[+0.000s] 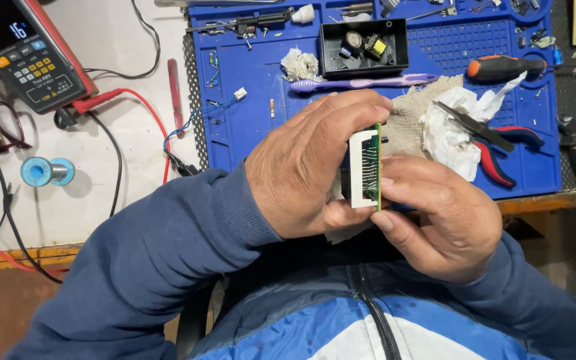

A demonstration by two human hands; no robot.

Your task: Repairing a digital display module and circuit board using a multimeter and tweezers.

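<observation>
green circuit board (377, 167), seen edge-on, is held up close over the person's lap, with a white plastic frame (360, 168) seated against its left face and a row of metal pins showing between the two. the left hand (305, 170) wraps around the frame from the left, fingers curled over the top and thumb pressed under the lower edge. the right hand (438, 213) closes on the board's right side, thumb lying along its edge and fingers tucked beneath. both hands are clamped on the same small assembly, neither one free.

beyond them the blue mat (248, 87) on the surface carries a black plastic housing (363, 47) lying open with loose components inside, a purple toothbrush (361, 83), crumpled white tissue (451, 127) and red-handled pliers (495, 143) resting on a scrap of coarse cloth (411, 110). a multimeter (25, 53) with red and black leads sits at the far left, near a blue solder spool (41, 171).

judging by the open housing and the bare board in hand, the unit looks taken apart and the board is under inspection; it does not look put back in its case yet.
</observation>
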